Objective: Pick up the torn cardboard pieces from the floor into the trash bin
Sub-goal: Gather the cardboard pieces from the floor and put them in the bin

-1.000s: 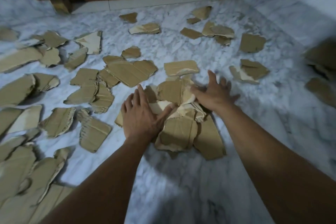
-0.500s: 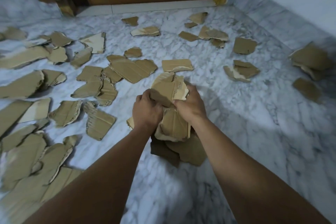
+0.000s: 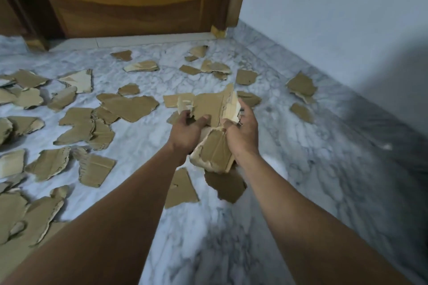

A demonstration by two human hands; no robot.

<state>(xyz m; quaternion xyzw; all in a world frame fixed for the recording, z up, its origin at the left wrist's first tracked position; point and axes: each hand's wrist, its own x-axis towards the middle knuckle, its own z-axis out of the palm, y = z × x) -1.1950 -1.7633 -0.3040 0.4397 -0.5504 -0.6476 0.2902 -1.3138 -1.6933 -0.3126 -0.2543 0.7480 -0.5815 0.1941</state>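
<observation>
A bundle of torn brown cardboard pieces [image 3: 212, 109] is squeezed between my two hands above the marble floor. My left hand [image 3: 186, 131] grips its left side, and my right hand [image 3: 242, 131] grips its right side. One folded piece [image 3: 214, 154] hangs from the bottom of the bundle. Two loose pieces [image 3: 181, 188] lie on the floor just under my hands. Several more torn pieces [image 3: 128, 106] are scattered over the floor to the left and toward the door. No trash bin is in view.
A wooden door [image 3: 129, 0] with its frame stands at the far end. A pale wall [image 3: 335, 18] with a marble skirting runs along the right. More cardboard pieces [image 3: 301, 87] lie near that skirting. White marble floor [image 3: 289, 146] lies to the right of my hands.
My hands closed on the gathered pile and lifted it off the floor. Two pieces stayed on the floor below. The camera has tilted up, showing more of the door and wall.
</observation>
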